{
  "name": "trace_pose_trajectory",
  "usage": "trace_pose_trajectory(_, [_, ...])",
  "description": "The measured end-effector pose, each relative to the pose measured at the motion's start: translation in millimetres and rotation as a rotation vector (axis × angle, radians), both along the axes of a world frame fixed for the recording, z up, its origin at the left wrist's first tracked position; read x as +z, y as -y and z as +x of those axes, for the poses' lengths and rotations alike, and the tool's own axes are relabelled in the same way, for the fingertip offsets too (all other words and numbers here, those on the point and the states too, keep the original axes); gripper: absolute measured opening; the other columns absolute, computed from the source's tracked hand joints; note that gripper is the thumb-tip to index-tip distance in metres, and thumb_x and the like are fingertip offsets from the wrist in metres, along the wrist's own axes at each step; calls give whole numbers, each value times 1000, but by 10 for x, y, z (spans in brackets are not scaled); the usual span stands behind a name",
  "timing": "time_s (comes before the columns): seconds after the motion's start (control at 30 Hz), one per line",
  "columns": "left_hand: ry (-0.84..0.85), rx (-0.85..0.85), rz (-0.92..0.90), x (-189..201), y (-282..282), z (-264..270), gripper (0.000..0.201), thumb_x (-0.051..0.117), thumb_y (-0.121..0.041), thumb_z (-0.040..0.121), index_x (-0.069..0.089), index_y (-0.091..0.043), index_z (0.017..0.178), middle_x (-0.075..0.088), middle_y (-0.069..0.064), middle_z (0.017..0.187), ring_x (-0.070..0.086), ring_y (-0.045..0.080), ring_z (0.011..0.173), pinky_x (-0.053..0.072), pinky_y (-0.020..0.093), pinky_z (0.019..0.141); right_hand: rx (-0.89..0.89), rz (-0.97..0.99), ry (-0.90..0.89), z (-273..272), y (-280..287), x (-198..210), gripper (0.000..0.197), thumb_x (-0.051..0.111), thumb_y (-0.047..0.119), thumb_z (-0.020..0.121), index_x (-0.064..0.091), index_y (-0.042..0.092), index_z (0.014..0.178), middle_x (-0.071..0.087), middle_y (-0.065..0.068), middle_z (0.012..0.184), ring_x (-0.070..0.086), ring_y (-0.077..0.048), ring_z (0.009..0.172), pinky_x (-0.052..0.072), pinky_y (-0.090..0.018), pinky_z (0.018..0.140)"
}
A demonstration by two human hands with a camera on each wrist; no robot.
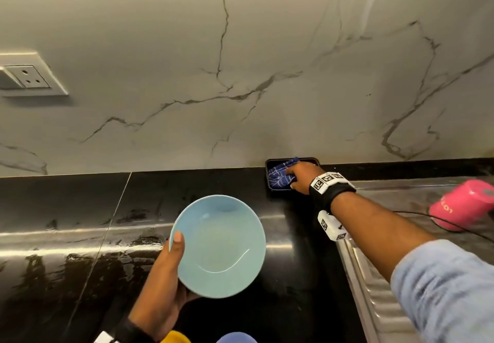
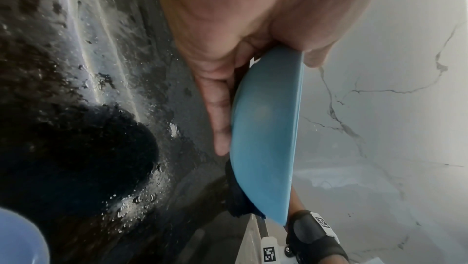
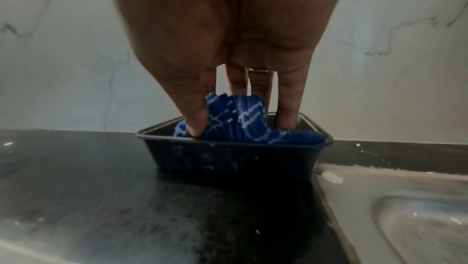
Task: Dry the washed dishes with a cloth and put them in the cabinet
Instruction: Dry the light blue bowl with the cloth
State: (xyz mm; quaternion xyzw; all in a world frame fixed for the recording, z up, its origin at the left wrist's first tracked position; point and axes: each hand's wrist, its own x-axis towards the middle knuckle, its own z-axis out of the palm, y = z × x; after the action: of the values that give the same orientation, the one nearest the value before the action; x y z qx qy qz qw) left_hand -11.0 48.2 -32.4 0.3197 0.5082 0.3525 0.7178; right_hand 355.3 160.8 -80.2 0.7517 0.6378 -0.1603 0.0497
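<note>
A wall socket (image 1: 28, 76) is sitting far left on the marble wall (image 1: 240, 48), above the black counter (image 1: 66, 235), which is looking wet and streaky. Next along, the left hand (image 1: 163, 276) is gripping the light blue bowl (image 1: 220, 246) by its left rim, thumb (image 1: 177, 243) hooked over the edge and fingers (image 2: 217, 116) lying flat along the underside (the left wrist view is showing this side-on, bowl (image 2: 266, 138) held on edge above the counter). The bowl is being held up off the counter, tilted toward the head camera, roughly centre of the view. At the bottom edge, a yellow dish (image 1: 175, 337) and a blue dish (image 1: 236, 337) are just peeking in, mostly cut off. Moving right, a small black tub (image 1: 268, 179) is standing against the wall at the back of the counter, with a dark blue patterned cloth (image 1: 279, 177) bunched inside it. The right hand (image 1: 300, 177) is reaching into the tub, thumb (image 3: 195, 116) and fingers (image 3: 286, 108) dipping down on either side of the cloth (image 3: 243, 120) and pinching it; the cloth is sitting partly raised above the tub (image 3: 233, 160) rim. Right of the tub, the steel drainboard (image 1: 374, 276) is running along under the right forearm. Far right, a pink cup (image 1: 463, 203) is lying tipped over on the steel, blurred.
</note>
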Motion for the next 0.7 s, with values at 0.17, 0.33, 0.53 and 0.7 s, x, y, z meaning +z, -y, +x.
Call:
trace_pose_trajectory(0.17, [-10, 20, -8, -21, -39, -50, 42, 46, -57, 90, 61, -40, 126, 77, -1, 112, 71, 27, 106, 61, 45, 69, -122, 96, -13, 80, -114, -97, 39, 58, 10, 92, 66, 24, 127, 65, -9, 131, 60, -32, 119, 47, -35, 100])
trace_pose_trajectory(0.33, [6, 45, 22, -8, -59, -112, 50, 45, -59, 88, 62, -35, 129, 78, 0, 109, 76, 22, 93, 61, 38, 60, -364, 325, -262, 138, 5, 160, 22, 60, 18, 93, 69, 19, 113, 70, -13, 115, 63, -35, 106, 47, -33, 86])
trace_pose_trajectory(0.53, [73, 44, 41, 67, -65, -203, 50, 45, -60, 86, 64, -28, 120, 79, 5, 103, 77, 21, 84, 62, 35, 57, -633, 655, -905, -221, 707, 649, 20, 64, 18, 95, 63, -2, 89, 63, -16, 87, 57, -25, 82, 43, -37, 78])
trace_pose_trajectory(0.7, [106, -13, 97, 121, -1, -307, 55, 47, -62, 89, 60, -29, 130, 76, 8, 115, 73, 30, 102, 60, 44, 78, -893, 559, -1718, -1149, 1636, 755, 40, 60, 33, 96, 65, 3, 121, 70, -20, 116, 67, -35, 107, 51, -49, 98])
